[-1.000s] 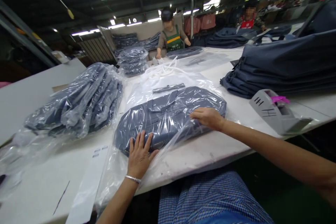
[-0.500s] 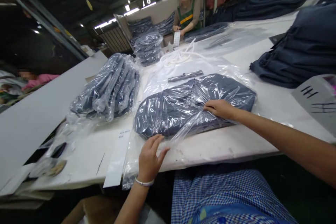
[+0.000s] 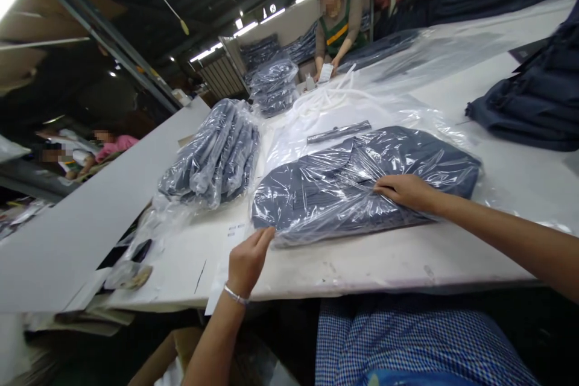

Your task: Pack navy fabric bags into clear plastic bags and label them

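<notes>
A folded dark blue garment inside a clear plastic bag (image 3: 362, 184) lies on the white table (image 3: 452, 253) in front of me. My right hand (image 3: 407, 192) rests flat on top of the bagged garment, fingers stretched out and pressing the plastic. My left hand (image 3: 246, 259) is at the bag's near left corner, fingers pinched on the loose plastic flap where it folds under the garment. A silver bracelet sits on that wrist.
A leaning stack of bagged garments (image 3: 217, 157) stands to the left, loose dark garments (image 3: 538, 102) at the right. A white paper strip (image 3: 221, 265) lies by my left hand. A dark bar (image 3: 339, 131) and white cord (image 3: 325, 99) lie beyond. A person (image 3: 337, 18) works at the far end.
The view swung left. My left hand slid off the garment's top to the bag's near left corner and closed on the loose plastic. My right hand stayed pressed on the garment.
</notes>
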A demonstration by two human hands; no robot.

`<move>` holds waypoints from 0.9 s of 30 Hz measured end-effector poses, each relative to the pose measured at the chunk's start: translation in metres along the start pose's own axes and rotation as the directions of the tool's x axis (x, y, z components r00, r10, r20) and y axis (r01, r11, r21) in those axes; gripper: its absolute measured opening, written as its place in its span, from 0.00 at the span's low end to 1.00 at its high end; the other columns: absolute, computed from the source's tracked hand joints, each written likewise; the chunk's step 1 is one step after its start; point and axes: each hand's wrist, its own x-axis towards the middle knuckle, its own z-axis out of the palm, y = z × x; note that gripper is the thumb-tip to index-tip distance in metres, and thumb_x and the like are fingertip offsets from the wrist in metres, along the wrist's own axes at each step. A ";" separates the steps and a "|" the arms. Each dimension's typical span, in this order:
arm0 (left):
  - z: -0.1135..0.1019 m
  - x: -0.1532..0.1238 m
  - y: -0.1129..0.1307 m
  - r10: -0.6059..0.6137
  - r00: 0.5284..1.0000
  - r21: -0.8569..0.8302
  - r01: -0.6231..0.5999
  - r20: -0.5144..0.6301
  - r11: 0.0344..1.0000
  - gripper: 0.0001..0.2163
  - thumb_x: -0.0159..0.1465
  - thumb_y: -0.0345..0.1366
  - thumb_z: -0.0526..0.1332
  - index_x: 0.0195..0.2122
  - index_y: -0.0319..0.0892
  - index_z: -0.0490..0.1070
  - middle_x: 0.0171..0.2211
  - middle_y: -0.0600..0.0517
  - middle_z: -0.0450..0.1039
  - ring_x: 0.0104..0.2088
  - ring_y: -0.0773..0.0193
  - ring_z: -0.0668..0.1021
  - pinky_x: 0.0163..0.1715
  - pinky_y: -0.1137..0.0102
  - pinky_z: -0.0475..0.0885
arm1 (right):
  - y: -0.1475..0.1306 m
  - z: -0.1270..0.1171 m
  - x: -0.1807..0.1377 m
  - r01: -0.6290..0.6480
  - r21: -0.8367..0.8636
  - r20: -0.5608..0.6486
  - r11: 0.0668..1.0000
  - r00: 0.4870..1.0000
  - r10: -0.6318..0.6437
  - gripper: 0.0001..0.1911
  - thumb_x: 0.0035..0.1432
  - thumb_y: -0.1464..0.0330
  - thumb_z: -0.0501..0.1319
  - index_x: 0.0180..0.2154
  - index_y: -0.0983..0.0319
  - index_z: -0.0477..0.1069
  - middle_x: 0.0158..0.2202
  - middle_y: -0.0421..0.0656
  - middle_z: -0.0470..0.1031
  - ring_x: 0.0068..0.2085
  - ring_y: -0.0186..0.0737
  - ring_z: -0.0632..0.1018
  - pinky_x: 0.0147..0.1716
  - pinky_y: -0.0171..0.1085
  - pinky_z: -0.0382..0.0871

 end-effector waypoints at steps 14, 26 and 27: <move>0.066 0.094 -0.083 -0.037 0.889 -0.438 0.261 0.455 0.860 0.24 0.59 0.58 0.55 0.26 0.40 0.72 0.20 0.56 0.69 0.22 0.67 0.69 0.25 0.72 0.64 | 0.001 -0.015 0.010 -0.115 0.275 0.147 0.954 0.986 0.077 0.25 0.59 0.47 0.56 0.34 0.60 0.77 0.30 0.42 0.79 0.32 0.42 0.77 0.33 0.36 0.64; 0.029 0.099 -0.107 -0.107 0.925 -0.425 0.267 0.364 0.865 0.26 0.66 0.55 0.46 0.37 0.41 0.77 0.27 0.52 0.75 0.30 0.63 0.74 0.33 0.70 0.67 | 0.000 -0.016 0.015 -0.241 0.420 0.239 0.875 0.959 0.149 0.30 0.52 0.42 0.60 0.31 0.63 0.76 0.23 0.39 0.72 0.23 0.37 0.75 0.28 0.34 0.64; 0.026 0.098 -0.103 -0.088 0.920 -0.433 0.263 0.383 0.862 0.25 0.66 0.55 0.47 0.37 0.42 0.77 0.29 0.52 0.76 0.30 0.62 0.75 0.33 0.70 0.68 | 0.000 -0.016 0.015 -0.241 0.419 0.235 0.876 0.960 0.152 0.30 0.52 0.42 0.60 0.31 0.63 0.76 0.23 0.39 0.72 0.23 0.37 0.75 0.28 0.34 0.64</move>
